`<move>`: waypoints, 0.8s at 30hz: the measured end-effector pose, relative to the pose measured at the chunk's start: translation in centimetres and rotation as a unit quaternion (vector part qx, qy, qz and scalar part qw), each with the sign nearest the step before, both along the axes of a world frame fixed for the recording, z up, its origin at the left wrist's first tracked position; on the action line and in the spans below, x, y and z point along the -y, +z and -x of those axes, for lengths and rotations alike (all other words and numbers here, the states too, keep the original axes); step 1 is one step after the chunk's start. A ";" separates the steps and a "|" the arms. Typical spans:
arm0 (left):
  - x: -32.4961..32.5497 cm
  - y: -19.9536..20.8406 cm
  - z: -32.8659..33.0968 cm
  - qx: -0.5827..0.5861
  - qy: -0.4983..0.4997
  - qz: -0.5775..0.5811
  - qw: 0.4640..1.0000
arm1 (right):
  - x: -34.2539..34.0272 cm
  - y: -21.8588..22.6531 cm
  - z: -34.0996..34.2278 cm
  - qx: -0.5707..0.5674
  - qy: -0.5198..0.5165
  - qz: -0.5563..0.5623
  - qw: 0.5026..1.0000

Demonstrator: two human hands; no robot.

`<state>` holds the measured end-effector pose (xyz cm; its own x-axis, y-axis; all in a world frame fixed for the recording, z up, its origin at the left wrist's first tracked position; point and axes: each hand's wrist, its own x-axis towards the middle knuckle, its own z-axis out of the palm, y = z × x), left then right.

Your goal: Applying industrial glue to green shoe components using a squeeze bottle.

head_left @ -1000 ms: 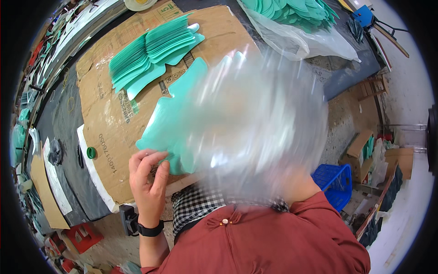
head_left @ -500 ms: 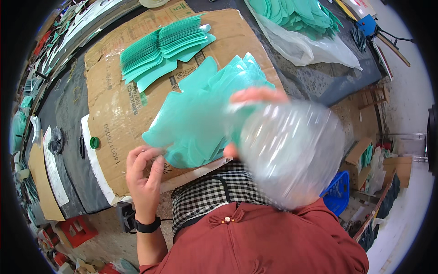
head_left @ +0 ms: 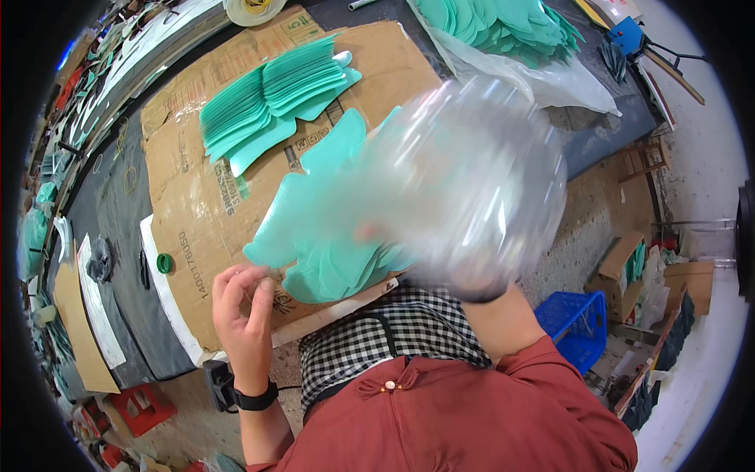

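Curved, translucent green insole-shaped pieces [head_left: 338,271] lie fanned out in an overlapping pile on a flattened cardboard sheet [head_left: 185,185] in front of me. Beside the pile's near left corner is my left hand [head_left: 242,303], its fingers loosely bent and nothing visible in them. A large clear plastic bottle [head_left: 480,181], smeared by motion, is held over the right part of the pile. My right hand [head_left: 367,231] grips it; most of that hand is lost behind the bottle and the blur. Farther back, a neat row of similar green pieces [head_left: 271,90] leans on the cardboard.
A green bottle cap [head_left: 164,263] sits on the cardboard's left edge. At the back right, more green pieces [head_left: 495,27] lie on a white plastic bag [head_left: 562,90]. A roll of tape [head_left: 253,9] is at the far edge. A blue basket [head_left: 572,324] stands to my right.
The bottle in my right hand has swung up and to the left, across the pile. My left hand has shifted slightly and stays by the pile's corner.
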<state>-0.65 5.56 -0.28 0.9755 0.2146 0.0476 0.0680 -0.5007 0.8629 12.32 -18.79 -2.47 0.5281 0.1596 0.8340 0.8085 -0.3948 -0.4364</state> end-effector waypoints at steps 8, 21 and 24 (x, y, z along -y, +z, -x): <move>-0.6 -0.7 -0.9 -0.006 0.038 0.024 0.999 | 8.5 2.7 -6.1 -0.130 -0.002 -0.315 0.940; -0.7 0.6 -4.8 0.012 0.021 -0.081 0.996 | 3.5 3.9 -4.0 -0.236 0.238 -0.329 0.883; -1.1 0.7 -5.1 0.016 0.032 -0.068 0.997 | 5.1 4.5 -4.9 -0.207 0.064 -0.302 0.928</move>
